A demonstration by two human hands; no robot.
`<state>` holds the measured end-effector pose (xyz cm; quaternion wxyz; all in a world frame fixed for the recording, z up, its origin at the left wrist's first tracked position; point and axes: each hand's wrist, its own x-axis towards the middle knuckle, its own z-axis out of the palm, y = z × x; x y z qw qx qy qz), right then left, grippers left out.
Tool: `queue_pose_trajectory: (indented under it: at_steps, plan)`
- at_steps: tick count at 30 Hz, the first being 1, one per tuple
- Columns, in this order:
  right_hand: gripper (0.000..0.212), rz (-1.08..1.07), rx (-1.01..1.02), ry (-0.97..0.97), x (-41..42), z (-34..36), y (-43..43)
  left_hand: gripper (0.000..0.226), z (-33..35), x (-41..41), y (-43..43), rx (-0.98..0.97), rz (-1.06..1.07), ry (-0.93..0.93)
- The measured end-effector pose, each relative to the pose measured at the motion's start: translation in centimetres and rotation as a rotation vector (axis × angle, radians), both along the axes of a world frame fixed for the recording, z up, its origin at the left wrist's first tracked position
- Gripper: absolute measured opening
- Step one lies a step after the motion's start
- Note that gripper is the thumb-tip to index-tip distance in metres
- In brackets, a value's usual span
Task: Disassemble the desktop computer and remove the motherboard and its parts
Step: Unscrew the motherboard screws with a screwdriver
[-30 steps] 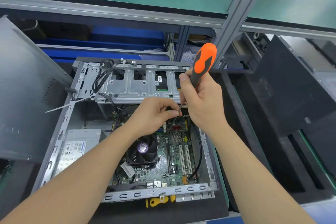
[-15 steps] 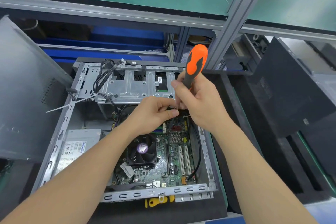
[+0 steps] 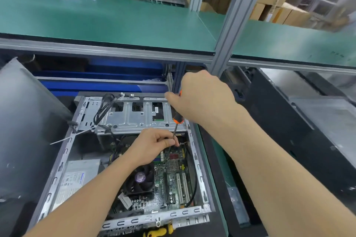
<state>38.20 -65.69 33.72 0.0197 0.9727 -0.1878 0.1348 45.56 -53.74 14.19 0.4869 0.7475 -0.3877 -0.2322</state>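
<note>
Right hand [image 3: 202, 98] fingers clamp screwdriver [image 3: 178, 119]; left hand [image 3: 152, 144] fingers pinch shaft [image 3: 175, 131] by cage [image 3: 134, 119] edge

The drive cage [image 3: 134, 119] stands over the motherboard's [image 3: 174, 179] far edge (cables [image 3: 102, 109] drape it); open room lies between fan [image 3: 139, 178] and right case rail [image 3: 197, 167].

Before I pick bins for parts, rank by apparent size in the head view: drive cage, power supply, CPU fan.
1. drive cage
2. power supply, partly behind the left forearm
3. CPU fan, also partly covered
</note>
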Motion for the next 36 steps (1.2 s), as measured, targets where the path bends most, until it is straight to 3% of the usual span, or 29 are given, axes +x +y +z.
queue_pose_trajectory:
  at_steps: [7, 12, 18, 23, 27, 31, 36]
  plan:
    - [0.037, 0.119, 0.267, 0.298, 2.0, 1.1, -0.5, 0.016, 0.1, 0.2, 0.3, 0.023, 0.009, -0.053]
    - [0.037, 0.252, 0.188, 0.364, 1.8, 1.4, -1.7, 0.017, 0.3, 0.1, 0.0, -0.010, -0.012, -0.033]
    - [0.035, 0.639, 0.152, 0.550, 2.1, 3.1, -1.8, 0.018, -0.1, 1.1, 0.7, 0.013, -0.061, -0.069]
    - [0.024, 0.787, -0.044, 0.705, 3.2, 4.4, -1.6, 0.016, -0.1, 1.0, 0.5, -0.049, -0.095, 0.003]
    - [0.033, 0.778, -0.088, 0.695, 2.7, 3.6, -1.4, 0.025, 0.3, -0.3, 0.1, -0.114, -0.111, 0.052]
    - [0.015, 0.701, -0.008, 0.724, 1.4, 4.5, -1.0, 0.031, 0.5, -0.9, -0.1, -0.120, -0.110, 0.066]
    - [0.073, 0.250, 0.097, 0.618, 0.1, 5.1, 0.8, 0.029, 0.1, -0.5, -0.2, -0.084, -0.119, 0.032]
